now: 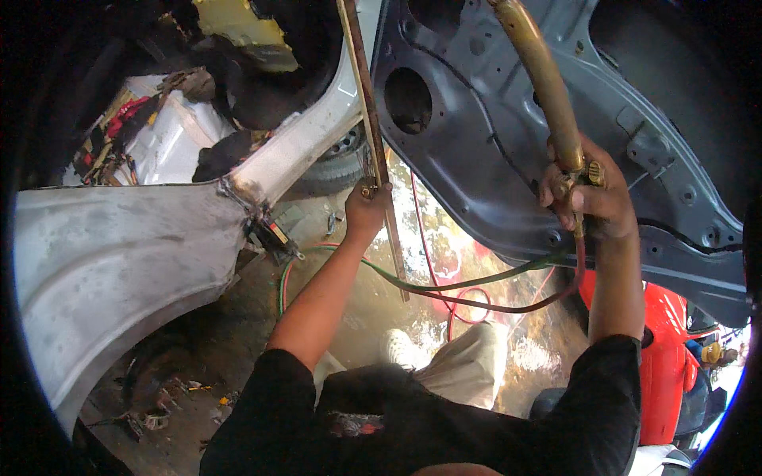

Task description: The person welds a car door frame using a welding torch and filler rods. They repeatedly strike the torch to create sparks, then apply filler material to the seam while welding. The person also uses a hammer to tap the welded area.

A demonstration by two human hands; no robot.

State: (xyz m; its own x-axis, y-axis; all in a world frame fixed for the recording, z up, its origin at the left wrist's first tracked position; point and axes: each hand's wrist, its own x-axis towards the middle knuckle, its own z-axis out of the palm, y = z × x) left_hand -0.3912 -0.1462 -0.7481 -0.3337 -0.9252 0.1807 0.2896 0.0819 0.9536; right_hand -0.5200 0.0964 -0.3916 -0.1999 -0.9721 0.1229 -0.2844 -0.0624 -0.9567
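My right hand [595, 190] is closed round the valve end of a brass gas torch [548, 79], whose thick tube points up toward the top edge. A red hose and a green hose [508, 274] trail from that end to the left. With its fingers closed, my left hand [367, 213] grips a long, narrow, rusty metal strip [378, 135] that stands nearly upright. Small brass-coloured and thin metal pieces show at those fingers too; I cannot make out what they are. The torch's far tip is out of view.
A grey car door [476, 159] stands open at the right. On the left are a bare whitish car body panel [127, 254] and a cluttered interior. A wheel [337, 170] shows behind the sill. Hoses cross the wet floor [349, 333]; a red machine [663, 365] stands lower right.
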